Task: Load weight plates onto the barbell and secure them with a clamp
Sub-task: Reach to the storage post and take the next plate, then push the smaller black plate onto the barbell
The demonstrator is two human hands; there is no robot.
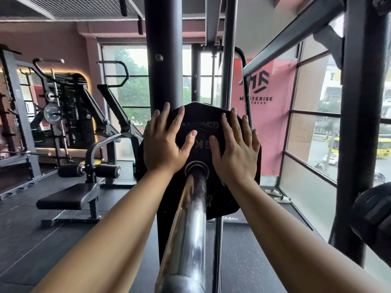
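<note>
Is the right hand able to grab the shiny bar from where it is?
Probably yes. The right hand lies flat on the black plate, right beside the shiny bar, and nothing sits between them. The bar's near stretch is bare.

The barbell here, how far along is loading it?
Done: a black plate is threaded on the chrome barbell sleeve. In hand: the left hand and right hand press flat against the plate's face, apparently seating it. Left: no clamp is on the bare sleeve and none is in view, so securing remains, perhaps more plates too.
</note>
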